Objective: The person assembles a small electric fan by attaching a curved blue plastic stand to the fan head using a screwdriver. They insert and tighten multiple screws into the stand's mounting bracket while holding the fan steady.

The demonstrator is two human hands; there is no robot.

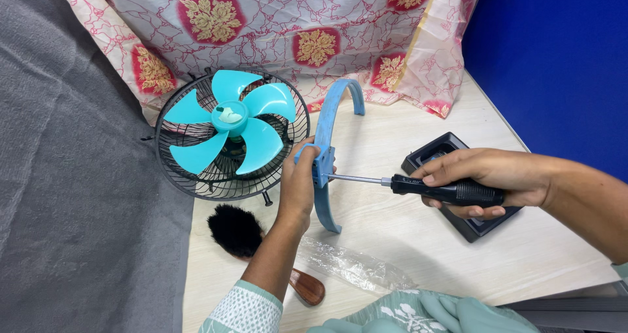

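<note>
1. Head view: your left hand (297, 182) is wrapped closed around the blue fan bracket (325, 151), fingers clamped at its mounting block, holding the curved piece upright on edge above the table (392, 228).
2. Your right hand (484, 176) is fisted tight on the black handle of the screwdriver (418, 188). The shaft runs level, tip seated in the bracket's block right by your left fingers.
3. The fan (230, 131), teal blades in a black wire guard, lies face up just left of the bracket, overlapping the table edge and the grey cloth (78, 176).
4. A black tray (471, 225) sits under your right hand.
5. A brush (245, 235) with black bristles and a brown wooden handle lies under your left forearm, with a clear plastic bag (353, 264) beside it.
6. A patterned pink cloth (294, 32) covers the far end.
</note>
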